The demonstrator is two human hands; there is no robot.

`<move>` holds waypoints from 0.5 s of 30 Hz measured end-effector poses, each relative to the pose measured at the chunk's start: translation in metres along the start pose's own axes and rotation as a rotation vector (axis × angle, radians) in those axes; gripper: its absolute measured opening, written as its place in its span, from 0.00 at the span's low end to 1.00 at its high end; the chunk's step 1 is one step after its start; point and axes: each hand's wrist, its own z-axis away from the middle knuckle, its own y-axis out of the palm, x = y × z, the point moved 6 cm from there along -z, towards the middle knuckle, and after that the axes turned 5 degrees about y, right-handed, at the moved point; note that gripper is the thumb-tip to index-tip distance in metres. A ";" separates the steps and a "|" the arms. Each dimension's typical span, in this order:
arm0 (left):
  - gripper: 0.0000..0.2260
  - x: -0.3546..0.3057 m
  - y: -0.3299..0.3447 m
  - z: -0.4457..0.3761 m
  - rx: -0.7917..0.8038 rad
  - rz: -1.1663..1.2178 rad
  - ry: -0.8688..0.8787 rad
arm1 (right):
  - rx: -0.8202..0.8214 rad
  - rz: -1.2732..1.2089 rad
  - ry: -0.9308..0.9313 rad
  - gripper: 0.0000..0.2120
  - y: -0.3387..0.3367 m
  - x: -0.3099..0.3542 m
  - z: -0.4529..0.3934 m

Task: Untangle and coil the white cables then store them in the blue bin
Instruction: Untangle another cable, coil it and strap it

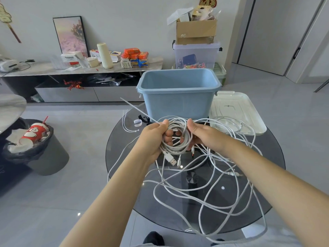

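Both hands, left hand [156, 134] and right hand [201, 133], grip the coiled white cable [178, 138]; keep loops even, draw slack from the tangle [204, 184] below the fingers. Blue bin [178, 98] waits just beyond.

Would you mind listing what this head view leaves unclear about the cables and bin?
- Blue bin floor: hidden by its near wall.
- Cable count: loose white cables overlap too much.
- Coil: partly covered by left hand and right hand.
- Cable loop: cut off at the bottom edge.
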 end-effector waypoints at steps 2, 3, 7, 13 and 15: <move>0.13 -0.002 -0.001 -0.002 -0.042 -0.083 0.065 | -0.023 0.092 0.041 0.28 0.004 0.001 0.002; 0.13 -0.004 0.000 -0.003 -0.056 -0.125 0.097 | -0.026 0.105 0.041 0.26 0.006 0.003 0.002; 0.12 -0.017 -0.001 -0.001 -0.146 -0.247 0.229 | -0.052 0.185 -0.086 0.37 0.003 0.010 0.008; 0.09 -0.030 -0.021 -0.005 -0.276 -0.411 0.365 | -0.095 0.243 -0.074 0.32 -0.003 0.005 0.007; 0.09 -0.030 -0.019 -0.007 -0.254 -0.361 0.364 | -0.110 0.286 -0.056 0.30 -0.006 0.005 0.002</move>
